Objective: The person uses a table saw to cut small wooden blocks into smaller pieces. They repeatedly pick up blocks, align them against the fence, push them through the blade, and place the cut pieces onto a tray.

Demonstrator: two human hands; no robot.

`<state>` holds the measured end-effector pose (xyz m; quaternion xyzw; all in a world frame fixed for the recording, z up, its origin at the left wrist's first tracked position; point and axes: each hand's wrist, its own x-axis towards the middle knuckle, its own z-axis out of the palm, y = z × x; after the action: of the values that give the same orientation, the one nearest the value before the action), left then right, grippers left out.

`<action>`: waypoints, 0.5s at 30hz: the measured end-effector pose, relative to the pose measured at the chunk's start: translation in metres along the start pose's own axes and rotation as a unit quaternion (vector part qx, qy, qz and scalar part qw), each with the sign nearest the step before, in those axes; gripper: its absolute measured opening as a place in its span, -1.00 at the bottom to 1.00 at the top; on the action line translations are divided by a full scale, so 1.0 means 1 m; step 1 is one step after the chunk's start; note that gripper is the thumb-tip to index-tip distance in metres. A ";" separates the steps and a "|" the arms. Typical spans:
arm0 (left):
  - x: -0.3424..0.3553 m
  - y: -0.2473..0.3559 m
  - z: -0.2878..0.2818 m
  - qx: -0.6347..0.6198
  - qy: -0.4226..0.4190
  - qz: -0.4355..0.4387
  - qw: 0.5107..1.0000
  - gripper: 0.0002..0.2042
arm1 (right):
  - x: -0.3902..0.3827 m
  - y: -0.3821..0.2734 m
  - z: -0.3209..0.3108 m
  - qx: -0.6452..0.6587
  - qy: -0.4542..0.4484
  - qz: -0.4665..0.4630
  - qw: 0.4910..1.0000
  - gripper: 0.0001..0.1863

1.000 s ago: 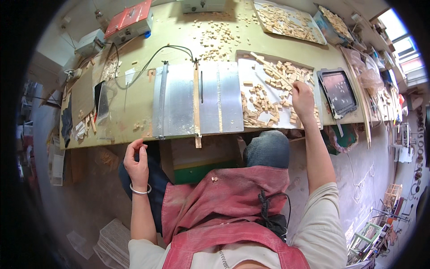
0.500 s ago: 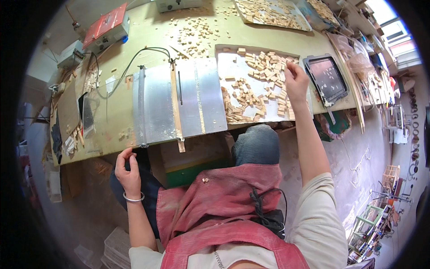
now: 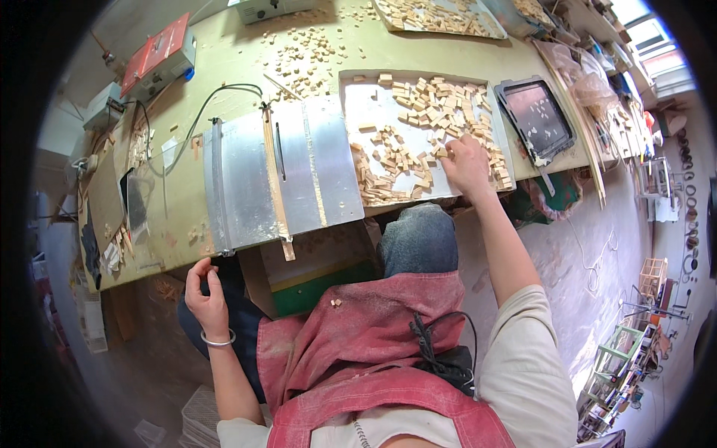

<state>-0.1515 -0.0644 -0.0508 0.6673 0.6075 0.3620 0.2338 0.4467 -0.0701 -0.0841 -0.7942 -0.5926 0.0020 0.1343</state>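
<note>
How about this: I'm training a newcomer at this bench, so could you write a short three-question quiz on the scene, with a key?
1. Multiple choice: where is the right hand?
A) on the metal plate
B) at the wooden blocks in the white tray
C) on the apron
2. True or false: the black-framed tray lies to the right of the white tray.
3. Fill in the blank: just behind the left hand, a silvery ____ circles the wrist.

Key:
1. B
2. True
3. bangle
</note>
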 end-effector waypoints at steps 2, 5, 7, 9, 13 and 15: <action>0.000 -0.006 -0.001 -0.001 -0.008 -0.001 1.000 -0.80 | -0.002 0.003 0.004 -0.011 -0.011 0.003 1.000 -0.76; 0.001 -0.003 0.003 -0.010 0.005 -0.002 1.000 -0.79 | -0.011 0.008 0.009 0.002 0.001 -0.007 1.000 -0.81; 0.001 -0.002 0.004 -0.006 -0.001 0.000 1.000 -0.79 | -0.014 0.007 0.009 0.011 0.012 -0.012 1.000 -0.82; 0.001 -0.003 0.004 -0.002 -0.006 0.001 1.000 -0.79 | -0.012 0.008 0.014 0.001 0.019 -0.006 1.000 -0.82; 0.001 -0.007 0.003 0.003 -0.009 0.005 1.000 -0.79 | -0.011 0.003 0.011 -0.042 0.018 -0.016 0.999 -0.79; 0.001 -0.007 0.003 0.003 -0.008 0.007 1.000 -0.79 | -0.012 -0.004 0.005 -0.058 0.011 -0.042 0.997 -0.79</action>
<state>-0.1537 -0.0623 -0.0584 0.6751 0.6023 0.3558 0.2343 0.4388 -0.0796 -0.0901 -0.7751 -0.6230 -0.0469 0.0942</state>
